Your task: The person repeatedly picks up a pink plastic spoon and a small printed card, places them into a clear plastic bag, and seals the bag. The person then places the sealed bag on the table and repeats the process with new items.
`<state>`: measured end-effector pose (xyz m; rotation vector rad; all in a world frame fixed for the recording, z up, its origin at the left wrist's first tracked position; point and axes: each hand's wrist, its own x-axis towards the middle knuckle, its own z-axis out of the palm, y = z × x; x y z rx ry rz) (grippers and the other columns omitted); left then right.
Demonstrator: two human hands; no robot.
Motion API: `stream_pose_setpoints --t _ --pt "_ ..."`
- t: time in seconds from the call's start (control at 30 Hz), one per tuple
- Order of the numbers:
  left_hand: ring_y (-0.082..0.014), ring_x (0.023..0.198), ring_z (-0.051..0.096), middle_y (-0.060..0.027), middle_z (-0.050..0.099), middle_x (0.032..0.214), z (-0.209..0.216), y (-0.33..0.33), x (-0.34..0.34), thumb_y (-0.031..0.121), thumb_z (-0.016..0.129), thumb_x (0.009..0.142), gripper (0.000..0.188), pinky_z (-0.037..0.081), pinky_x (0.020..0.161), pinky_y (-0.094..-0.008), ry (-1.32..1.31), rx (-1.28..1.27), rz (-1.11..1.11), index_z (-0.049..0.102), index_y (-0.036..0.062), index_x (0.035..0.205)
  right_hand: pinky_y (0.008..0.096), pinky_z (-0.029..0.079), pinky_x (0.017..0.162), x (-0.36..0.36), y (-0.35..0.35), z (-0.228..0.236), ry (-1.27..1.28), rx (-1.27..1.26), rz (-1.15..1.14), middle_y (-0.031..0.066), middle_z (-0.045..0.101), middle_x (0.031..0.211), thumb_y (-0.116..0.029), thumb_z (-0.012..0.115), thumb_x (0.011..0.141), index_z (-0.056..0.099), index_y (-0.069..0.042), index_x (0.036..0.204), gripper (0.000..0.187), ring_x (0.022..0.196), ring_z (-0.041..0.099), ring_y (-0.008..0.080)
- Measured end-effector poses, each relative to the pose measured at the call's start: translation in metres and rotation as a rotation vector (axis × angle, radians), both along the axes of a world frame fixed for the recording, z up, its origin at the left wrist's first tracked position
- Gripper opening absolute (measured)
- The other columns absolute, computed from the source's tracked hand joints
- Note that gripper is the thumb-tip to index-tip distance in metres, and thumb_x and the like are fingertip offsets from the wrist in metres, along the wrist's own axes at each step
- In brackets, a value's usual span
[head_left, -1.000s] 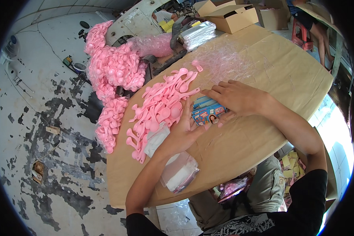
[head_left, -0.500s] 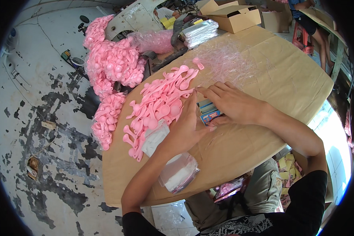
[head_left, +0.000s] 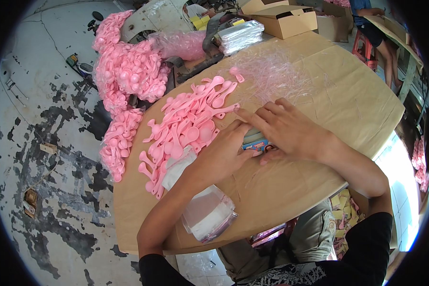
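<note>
Printed cards point(head_left: 258, 143), a small blue stack, lie near the middle of the desk point(head_left: 348, 95), almost wholly covered by both hands. The left hand point(head_left: 221, 152) presses against the stack's left side with fingers curved; the right hand point(head_left: 286, 126) lies flat over the top, fingers spread toward the far edge. Both touch the stack, but whether either actually grips it cannot be told. The step in hand looks like squaring the cards together; a next move would call for a firm pinch on the stack's sides.

Just left of the hands, a heap of pink plastic spoons point(head_left: 186, 128) spreads toward the left edge. Thin clear wrappers point(head_left: 276, 71) lie scattered toward the far edge. A bundle of clear bags point(head_left: 209, 214) sits at the near edge, under the left forearm.

Only a sliver of the cards shows, so their number is unclear. Beyond the far edge, cardboard boxes point(head_left: 286, 21) are cut off by the frame.
</note>
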<state>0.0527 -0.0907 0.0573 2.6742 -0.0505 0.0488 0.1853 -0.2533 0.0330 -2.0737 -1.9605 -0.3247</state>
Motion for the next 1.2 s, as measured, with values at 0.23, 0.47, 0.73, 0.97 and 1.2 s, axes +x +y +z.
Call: stream_pose_setpoints --t 0.23,0.47,0.73,0.97,1.2 --pt "-0.0315 0.117 0.057 -0.0221 0.059 0.121 -0.011 -0.001 0.000 0.013 0.072 0.086 0.057 0.045 0.099 -0.0388 -0.016 -0.102 0.036 0.047 -0.0033 0.134 0.0415 0.044 0.101 0.032 -0.024 0.002 0.391 -0.122 -0.091 0.0226 0.054 0.128 -0.028 0.087 0.070 0.018 -0.002 0.153 0.111 0.121 0.053 0.0408" --pt "-0.0331 0.115 0.058 -0.0228 0.058 0.122 -0.026 -0.003 0.000 0.015 0.071 0.087 0.057 0.046 0.097 -0.0399 -0.135 -0.156 0.025 0.045 -0.0042 0.133 0.0417 0.047 0.096 0.027 -0.007 0.001 0.544 -0.158 -0.007 0.0232 0.054 0.127 -0.025 0.088 0.071 0.019 -0.006 0.152 0.107 0.119 0.056 0.0388" --pt "-0.0351 0.109 0.060 -0.0227 0.059 0.116 -0.025 0.006 0.001 0.017 0.074 0.085 0.055 0.047 0.094 -0.0413 -0.104 -0.063 0.007 0.050 -0.0064 0.128 0.0453 0.049 0.085 0.033 -0.009 0.010 0.352 -0.139 0.099 0.0227 0.066 0.102 -0.021 0.083 0.075 0.060 0.001 0.109 0.047 0.098 0.064 0.0394" --pt "-0.0266 0.101 0.065 -0.0179 0.067 0.109 -0.005 0.009 0.005 0.018 0.079 0.082 0.053 0.049 0.091 -0.0345 0.046 -0.122 0.101 0.057 -0.0064 0.123 0.0419 0.051 0.073 0.040 -0.009 0.023 0.433 -0.199 0.076 0.0185 0.068 0.082 -0.023 0.082 0.076 0.063 0.002 0.099 0.039 0.079 0.067 0.0352" --pt "-0.0150 0.090 0.067 -0.0105 0.069 0.102 0.000 0.016 0.005 0.028 0.080 0.084 0.050 0.056 0.079 -0.0282 0.330 -0.540 -0.038 0.061 -0.0047 0.117 0.0307 0.051 0.075 0.050 -0.012 0.020 0.949 -0.469 0.237 0.0086 0.069 0.102 -0.039 0.079 0.083 0.058 0.000 0.121 0.058 0.090 0.064 0.0181"
